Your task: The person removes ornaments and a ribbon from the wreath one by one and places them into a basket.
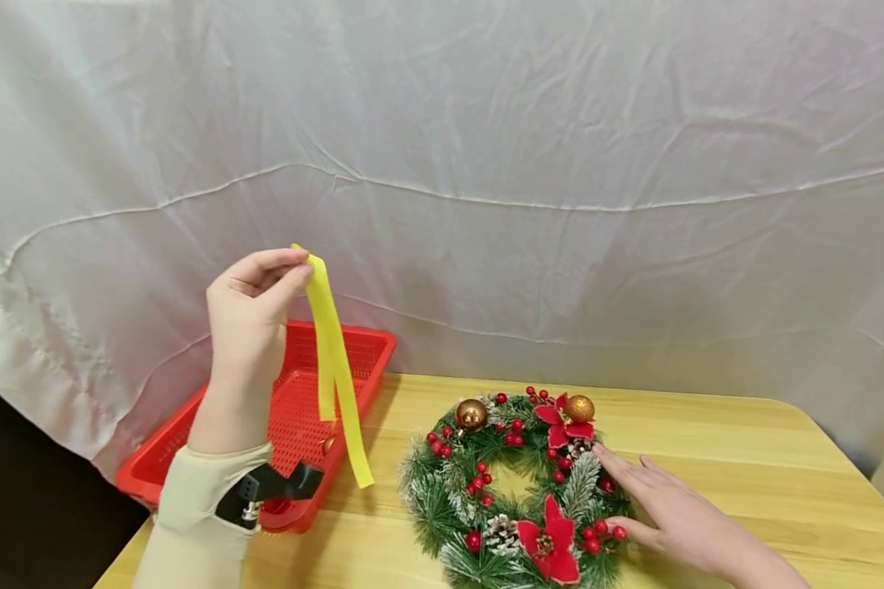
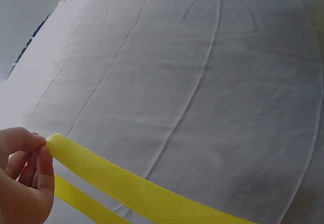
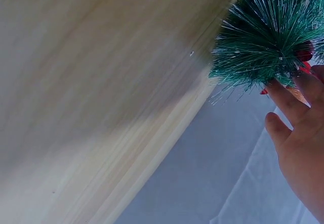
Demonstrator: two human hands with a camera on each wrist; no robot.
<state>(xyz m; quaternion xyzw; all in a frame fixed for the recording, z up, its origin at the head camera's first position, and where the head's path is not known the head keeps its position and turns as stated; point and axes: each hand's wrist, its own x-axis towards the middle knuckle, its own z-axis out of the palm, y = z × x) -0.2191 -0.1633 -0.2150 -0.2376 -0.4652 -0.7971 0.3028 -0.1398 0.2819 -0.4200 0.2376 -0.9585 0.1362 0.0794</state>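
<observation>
The left hand (image 1: 246, 315) is held raised above the desk (image 1: 766, 458) toward its left edge, thumb and fingertips pinched together; the right hand (image 1: 670, 515) is held low, nearer the right edge, fingers extended.

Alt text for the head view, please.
A left hand pinches a yellow ribbon, its two ends hanging down in front of a red basket. The right hand touches the right side of a green wreath decorated with red flowers and gold balls, lying on a wooden table.
</observation>
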